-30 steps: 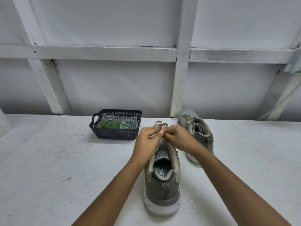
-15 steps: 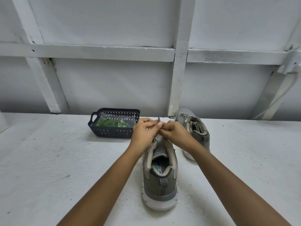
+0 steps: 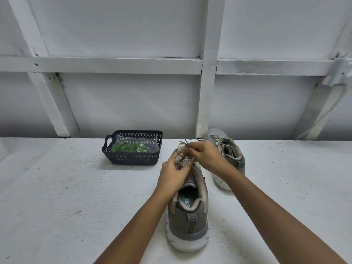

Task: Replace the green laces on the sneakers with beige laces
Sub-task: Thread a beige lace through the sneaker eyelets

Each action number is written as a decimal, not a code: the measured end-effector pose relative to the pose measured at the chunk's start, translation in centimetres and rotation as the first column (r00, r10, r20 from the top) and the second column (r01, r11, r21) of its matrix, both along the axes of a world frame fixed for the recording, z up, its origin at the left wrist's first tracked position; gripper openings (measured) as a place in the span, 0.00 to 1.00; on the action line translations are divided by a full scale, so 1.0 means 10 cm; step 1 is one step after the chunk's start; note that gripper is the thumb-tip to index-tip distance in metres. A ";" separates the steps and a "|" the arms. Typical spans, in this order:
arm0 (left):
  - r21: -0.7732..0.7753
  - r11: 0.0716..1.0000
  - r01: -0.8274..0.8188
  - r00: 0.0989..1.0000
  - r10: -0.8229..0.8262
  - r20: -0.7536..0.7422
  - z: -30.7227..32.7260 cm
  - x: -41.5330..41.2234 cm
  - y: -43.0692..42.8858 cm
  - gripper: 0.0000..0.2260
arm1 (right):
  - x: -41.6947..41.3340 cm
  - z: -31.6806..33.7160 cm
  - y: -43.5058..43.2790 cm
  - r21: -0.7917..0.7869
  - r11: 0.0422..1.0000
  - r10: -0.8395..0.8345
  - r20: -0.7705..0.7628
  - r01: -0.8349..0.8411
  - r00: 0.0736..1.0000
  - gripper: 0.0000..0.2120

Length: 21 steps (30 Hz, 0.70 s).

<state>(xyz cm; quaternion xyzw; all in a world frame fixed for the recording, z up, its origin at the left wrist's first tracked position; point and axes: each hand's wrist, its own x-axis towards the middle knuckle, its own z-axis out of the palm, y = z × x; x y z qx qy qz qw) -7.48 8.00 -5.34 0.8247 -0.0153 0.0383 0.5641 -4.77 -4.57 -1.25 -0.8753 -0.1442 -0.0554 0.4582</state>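
The dark basket [image 3: 131, 155], far left, held bagged green laces [image 3: 129, 148]. Both hands, left hand [image 3: 174, 173] and right hand [image 3: 206, 156], pinched the near sneaker's [image 3: 188, 212] beige lace [image 3: 183, 147].

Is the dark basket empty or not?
Not empty: the basket holds a clear bag of green laces.

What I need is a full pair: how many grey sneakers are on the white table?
2. One grey mesh sneaker sits nearest the camera; the other grey sneaker stands behind it, to its right.

The basket [image 3: 131, 157] stands left of the near sneaker [image 3: 187, 216], the other sneaker [image 3: 228, 155] right.
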 end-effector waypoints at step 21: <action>0.085 0.996 -0.003 0.997 -0.003 0.072 0.22 -0.06 0.04 0.21 | -0.36 0.76 0.17 -0.027 0.925 0.380 -0.003 -0.380 0.925 0.06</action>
